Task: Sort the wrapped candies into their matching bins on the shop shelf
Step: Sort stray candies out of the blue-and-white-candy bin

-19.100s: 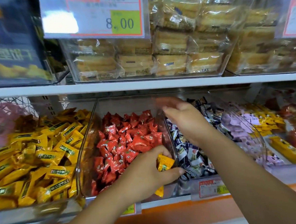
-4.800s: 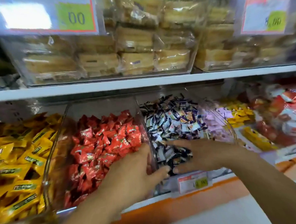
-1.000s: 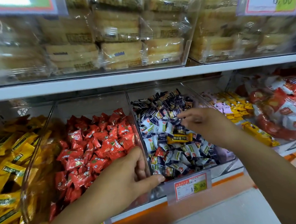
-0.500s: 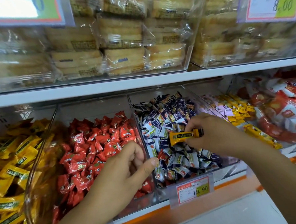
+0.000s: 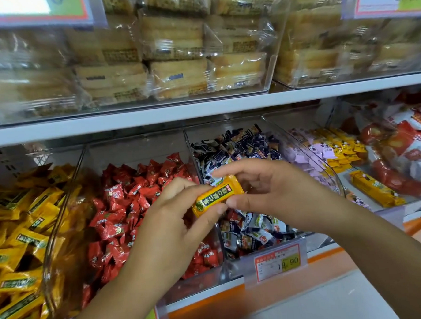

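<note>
white shelf (image 5: 153,116) across the top, three clear bins under it: yellow bin (image 5: 48,265) far left, red bin (image 5: 136,151) in the middle, blue bin (image 5: 217,131) just right of it. both hands out front! left hand (image 5: 174,224), grip closed on the low end of a candy (image 5: 217,195), thumb under, fingers behind. right hand (image 5: 279,192), grip pinching the high end between forefinger and thumb. the candy is in the air, tilted, in front of the wall between red and blue bins. orange-yellow wrapper, dark green band with pale lettering, round green badge at the low end, zigzag crimp at the other.
</note>
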A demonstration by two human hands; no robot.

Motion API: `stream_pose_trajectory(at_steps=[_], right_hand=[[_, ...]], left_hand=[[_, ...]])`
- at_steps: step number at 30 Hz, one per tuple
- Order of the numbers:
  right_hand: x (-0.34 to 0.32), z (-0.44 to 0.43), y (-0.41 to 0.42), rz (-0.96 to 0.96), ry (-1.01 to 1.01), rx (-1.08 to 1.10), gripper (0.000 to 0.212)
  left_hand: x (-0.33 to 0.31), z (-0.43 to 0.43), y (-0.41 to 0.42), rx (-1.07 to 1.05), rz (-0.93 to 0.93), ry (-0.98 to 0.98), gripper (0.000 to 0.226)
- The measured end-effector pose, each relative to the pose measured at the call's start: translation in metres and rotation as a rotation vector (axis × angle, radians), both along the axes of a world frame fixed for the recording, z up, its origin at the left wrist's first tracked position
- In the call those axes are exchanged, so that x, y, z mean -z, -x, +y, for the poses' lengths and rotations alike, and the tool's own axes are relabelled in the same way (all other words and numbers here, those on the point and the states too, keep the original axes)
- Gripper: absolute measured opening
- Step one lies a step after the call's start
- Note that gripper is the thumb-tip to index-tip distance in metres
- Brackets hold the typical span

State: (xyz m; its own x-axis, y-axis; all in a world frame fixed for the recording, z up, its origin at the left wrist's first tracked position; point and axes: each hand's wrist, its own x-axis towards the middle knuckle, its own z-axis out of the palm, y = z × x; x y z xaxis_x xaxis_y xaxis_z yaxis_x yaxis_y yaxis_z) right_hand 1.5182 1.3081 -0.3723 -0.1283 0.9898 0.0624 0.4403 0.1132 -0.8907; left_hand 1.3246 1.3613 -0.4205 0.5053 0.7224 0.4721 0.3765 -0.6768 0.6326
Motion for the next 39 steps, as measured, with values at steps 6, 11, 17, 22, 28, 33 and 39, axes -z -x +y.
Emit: stream_pose_trajectory(at_steps=[6,11,17,22,28,33,39], right_hand=[[0.023,0.012,-0.017,-0.385,0.043,0.106,0.014],[0.057,0.022,-0.009,-0.889,0.008,-0.016,0.046],[0.056,0.026,-0.015,-0.873,0.012,0.042,0.02],[0.027,0.016,-0.031,-0.371,0.03,0.147,0.01],[0.014,0.007,-0.034,-0.734,0.415,-0.185,0.024],[0.018,0.011,-0.019,-0.863,0.52,-0.315,0.038],[0.025,0.016,-0.017,-0.671,0.587,-0.325,0.031]], left_hand=[[0.0,0.002,0.016,-0.096,0.024,0.164,0.022],[0.003,-0.005,0.016,-0.039,0.096,0.305,0.014],[0.007,-0.006,0.016,-0.003,0.061,0.362,0.015],[0.012,-0.004,0.018,0.023,0.041,0.419,0.014],[0.012,-0.008,0.016,0.066,0.138,0.438,0.039],[0.006,-0.016,0.014,0.127,0.191,0.463,0.012],[0.006,-0.015,0.015,0.155,0.228,0.479,0.032]])
